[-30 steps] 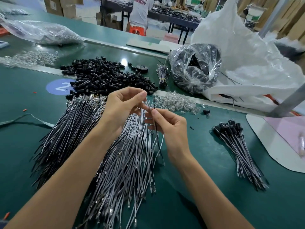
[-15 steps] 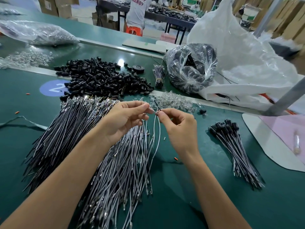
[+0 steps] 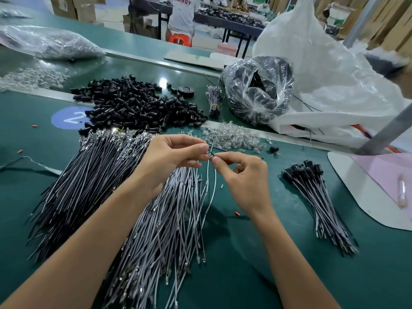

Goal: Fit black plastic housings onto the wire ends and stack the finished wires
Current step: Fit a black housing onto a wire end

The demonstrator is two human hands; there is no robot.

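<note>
My left hand (image 3: 169, 161) and my right hand (image 3: 243, 177) meet above the green table, both pinching the top ends of thin wires (image 3: 211, 192) that hang down in a loop; which hand pinches which wire I cannot tell. Under my left arm lie a heap of grey wires (image 3: 160, 230) and, further left, a heap of black wires (image 3: 75, 179). A pile of loose black housings (image 3: 138, 103) sits beyond the hands. The stack of finished wires (image 3: 316, 197), capped with black housings, lies at the right.
Clear small parts (image 3: 231, 137) are strewn just past my hands. A clear bag of black parts (image 3: 256, 90) and a big white bag (image 3: 330, 74) stand at the back right. One stray housing (image 3: 273, 149) lies nearby. A white board (image 3: 347, 175) covers the table's right edge.
Both hands have stayed together on the wire ends, the fingertips closing in on each other. The hanging wires now form a narrower loop below my right hand.
</note>
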